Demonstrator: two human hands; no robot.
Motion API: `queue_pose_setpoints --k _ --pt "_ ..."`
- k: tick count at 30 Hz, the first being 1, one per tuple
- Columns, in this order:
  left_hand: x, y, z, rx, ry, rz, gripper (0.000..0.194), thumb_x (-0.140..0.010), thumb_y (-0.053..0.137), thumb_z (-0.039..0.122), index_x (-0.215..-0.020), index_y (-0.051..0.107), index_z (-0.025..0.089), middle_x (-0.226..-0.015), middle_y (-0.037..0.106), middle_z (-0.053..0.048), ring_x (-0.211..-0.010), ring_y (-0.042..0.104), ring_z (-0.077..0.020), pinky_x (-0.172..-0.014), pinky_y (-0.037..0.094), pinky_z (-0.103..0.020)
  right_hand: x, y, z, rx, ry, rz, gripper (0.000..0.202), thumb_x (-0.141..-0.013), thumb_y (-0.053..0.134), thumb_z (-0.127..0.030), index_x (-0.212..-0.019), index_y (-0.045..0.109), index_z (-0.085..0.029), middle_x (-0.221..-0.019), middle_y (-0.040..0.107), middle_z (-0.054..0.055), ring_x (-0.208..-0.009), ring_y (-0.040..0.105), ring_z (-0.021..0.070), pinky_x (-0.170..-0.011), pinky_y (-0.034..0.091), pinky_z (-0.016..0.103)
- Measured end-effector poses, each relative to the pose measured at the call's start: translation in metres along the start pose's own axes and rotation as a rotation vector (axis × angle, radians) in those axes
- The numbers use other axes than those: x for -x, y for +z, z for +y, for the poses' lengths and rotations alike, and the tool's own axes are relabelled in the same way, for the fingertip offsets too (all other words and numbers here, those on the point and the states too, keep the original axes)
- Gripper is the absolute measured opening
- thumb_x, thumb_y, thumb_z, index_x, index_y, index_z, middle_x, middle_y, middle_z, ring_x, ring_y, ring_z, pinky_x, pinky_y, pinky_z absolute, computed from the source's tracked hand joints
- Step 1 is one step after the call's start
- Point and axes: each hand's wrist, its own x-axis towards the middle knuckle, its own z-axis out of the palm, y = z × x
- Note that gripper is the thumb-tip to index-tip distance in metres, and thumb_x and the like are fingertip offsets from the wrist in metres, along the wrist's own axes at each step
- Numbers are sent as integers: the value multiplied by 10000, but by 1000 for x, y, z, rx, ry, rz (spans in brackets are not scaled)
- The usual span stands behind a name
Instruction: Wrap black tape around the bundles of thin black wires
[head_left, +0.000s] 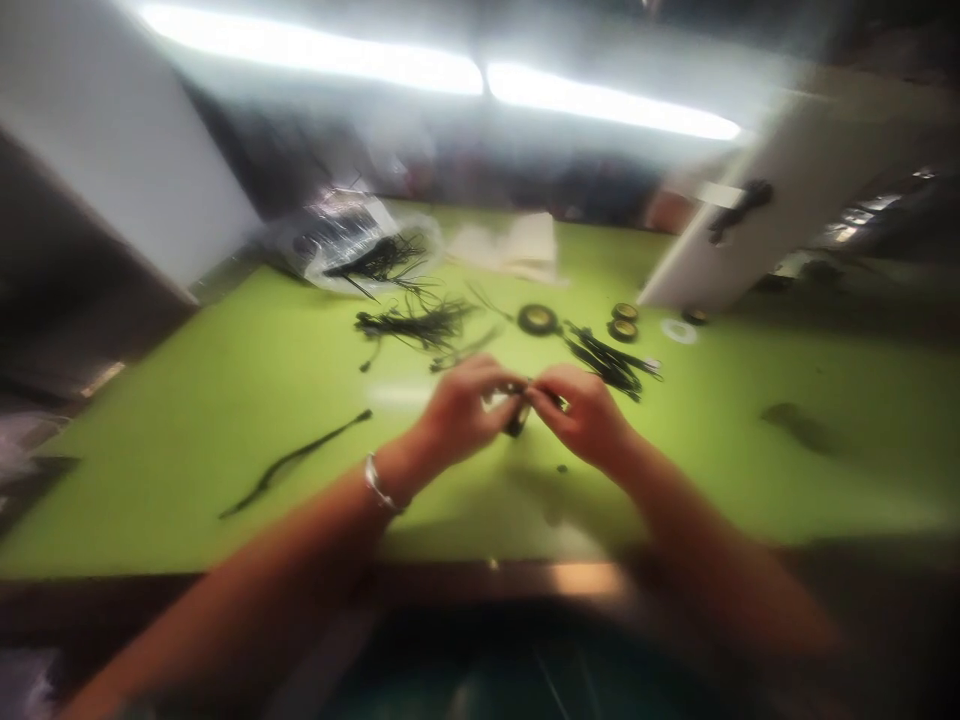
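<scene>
My left hand point(469, 405) and my right hand point(581, 410) meet fingertip to fingertip above the middle of the green table. Both are closed in a pinch around something small and dark that blur and fingers mostly hide. A dark piece point(515, 425) shows just below the left fingertips; its kind is not clear. Just beyond the hands lie a bundle of black cables point(420, 322) and a second folded cable bundle point(607, 360). A single black cable point(296, 458) rests apart, left of my left hand.
The green table point(165, 420) bears a black tape roll point(538, 319), two smaller rolls point(624, 322) and a white ring point(679, 331). Further back are a clear plastic bag point(352, 240) of cables and pale paper point(517, 245). White panels point(705, 240) stand at both sides.
</scene>
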Motion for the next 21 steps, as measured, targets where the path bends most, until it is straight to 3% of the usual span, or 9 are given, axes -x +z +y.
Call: queue_pose_setpoints --k 7,12,15,18,21 --pt "-2 -1 0 113 -202 -58 118 -717 703 232 -799 776 188 -682 630 -22 -652 543 -129 -604 432 -247 -1 1 3 133 -220 9 204 -925 463 -201 -735 539 -198 -675 547 29 -680 451 172 -662 393 308" --pt "-4 -10 1 450 -415 -203 223 -731 696 338 -826 778 154 -712 720 -43 -649 616 -155 -584 460 -247 -2 0 5 240 -291 67 203 -922 454 -184 -752 562 -210 -693 553 41 -709 437 189 -705 414 332" --pt "-8 -18 2 539 -436 -273 282 -754 676 390 -821 774 134 -764 739 -68 -680 632 -169 -611 480 -264 -1 -3 7 253 -314 93 182 -917 472 -187 -777 583 -221 -724 579 45 -744 457 196 -728 425 338" --pt "-9 -23 2 486 -451 -322 321 -781 641 422 -740 764 128 -654 705 -53 -584 584 -140 -527 436 -251 0 -4 11 260 -339 72 154 -913 497 -200 -799 597 -230 -729 586 43 -778 480 200 -747 429 338" --pt "-8 -19 2 439 -415 -262 273 -786 647 383 -793 769 139 -685 721 -55 -607 603 -148 -552 446 -256 0 -4 14 290 -344 72 150 -912 510 -205 -788 593 -227 -725 587 44 -777 480 198 -756 427 338"
